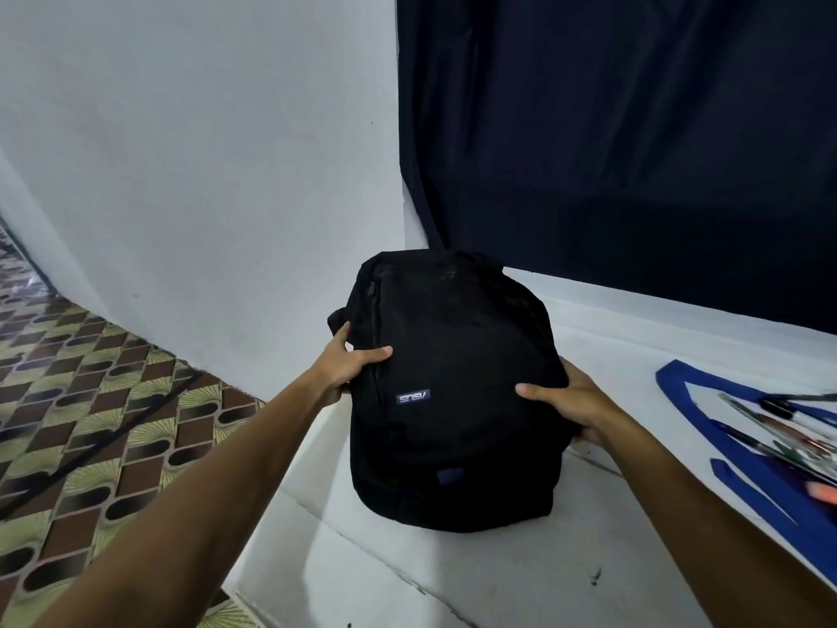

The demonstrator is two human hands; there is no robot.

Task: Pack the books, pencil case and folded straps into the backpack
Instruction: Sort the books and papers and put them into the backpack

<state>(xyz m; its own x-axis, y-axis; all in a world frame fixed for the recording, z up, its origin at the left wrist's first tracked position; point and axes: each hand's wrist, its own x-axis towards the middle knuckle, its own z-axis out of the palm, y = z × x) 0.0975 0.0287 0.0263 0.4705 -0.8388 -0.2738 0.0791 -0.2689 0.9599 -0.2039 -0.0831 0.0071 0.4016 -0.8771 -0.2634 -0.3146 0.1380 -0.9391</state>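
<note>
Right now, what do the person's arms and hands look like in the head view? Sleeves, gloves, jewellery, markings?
Both forearms are bare up to the bottom edge of the picture: no sleeves in view. The left hand and right hand wear no gloves. No rings, watch, wristband or markings can be seen on the parts that show. The upper arms are out of frame.

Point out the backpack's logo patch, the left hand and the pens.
logo patch (413,397): head view, middle of the small label on the backpack's front.
left hand (351,362): head view, back of the hand gripping the bag's side.
pens (788,430): head view, middle of the pile.
</note>
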